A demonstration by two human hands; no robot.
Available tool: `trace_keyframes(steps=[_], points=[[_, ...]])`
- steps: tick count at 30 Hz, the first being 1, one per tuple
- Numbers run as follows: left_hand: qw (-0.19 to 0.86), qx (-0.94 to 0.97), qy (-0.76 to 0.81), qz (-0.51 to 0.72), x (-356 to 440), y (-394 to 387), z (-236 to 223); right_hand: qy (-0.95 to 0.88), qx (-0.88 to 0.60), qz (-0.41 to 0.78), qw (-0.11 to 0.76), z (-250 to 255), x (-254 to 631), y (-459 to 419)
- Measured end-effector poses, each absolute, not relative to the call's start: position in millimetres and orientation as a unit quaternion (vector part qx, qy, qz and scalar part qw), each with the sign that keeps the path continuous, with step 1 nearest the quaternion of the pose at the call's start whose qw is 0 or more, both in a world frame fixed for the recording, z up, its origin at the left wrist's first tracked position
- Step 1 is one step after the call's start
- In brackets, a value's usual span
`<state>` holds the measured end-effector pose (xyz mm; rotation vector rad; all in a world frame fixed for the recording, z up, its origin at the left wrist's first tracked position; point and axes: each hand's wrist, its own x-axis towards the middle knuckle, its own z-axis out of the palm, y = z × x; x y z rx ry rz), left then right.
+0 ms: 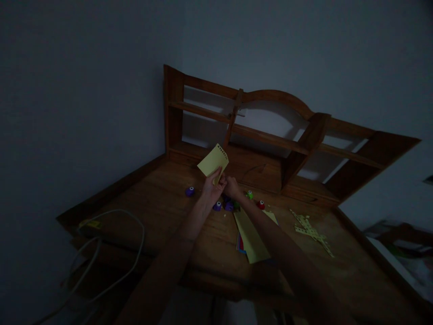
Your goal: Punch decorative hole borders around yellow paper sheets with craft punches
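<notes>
My left hand (214,186) pinches a pale yellow sheet of paper (211,161), raised above the desk, with a row of small dark cut-outs along its upper right edge. Right beside it, my right hand (232,187) is closed, its fingertips turned away, so what it holds is hidden. Below the hands sit small rounded craft punches with white tops: a purple punch (217,206), another purple one (190,192) to the left, a green punch (249,194) and a red punch (260,204). Under my right forearm lie yellow sheets (249,237) over some coloured ones.
The wooden desk (162,216) has a shelf unit (270,143) at its back against the wall. Punched yellow paper strips (311,231) lie in a crossed heap on the right. A white cable (142,234) loops over the left front edge near a yellow object (93,224).
</notes>
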<state>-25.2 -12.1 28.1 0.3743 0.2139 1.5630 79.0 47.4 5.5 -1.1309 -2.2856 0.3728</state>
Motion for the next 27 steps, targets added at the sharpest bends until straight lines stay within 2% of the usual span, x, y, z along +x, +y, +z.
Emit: trace_keyframes(steps=[6, 16, 20, 24, 27], points=[[0.691, 0.158, 0.103, 0.698, -24, -11, 28, -0.854, -0.421, 0.143, 0.268, 5, 81, 48], [0.695, 0.172, 0.116, 0.688, -18, -12, 24, -0.776, -0.469, 0.096, 0.411, 39, 169, 31], [0.69, 0.176, 0.146, 0.687, -12, -14, 21, -0.725, -0.487, 0.012, 0.487, 26, 222, 15], [0.657, 0.233, 0.211, 0.686, -1, -21, 20, -0.693, -0.491, 0.027, 0.528, -2, 258, -4], [0.626, 0.299, 0.253, 0.675, 8, -24, 28, -0.699, -0.489, 0.049, 0.519, -17, 270, -14]])
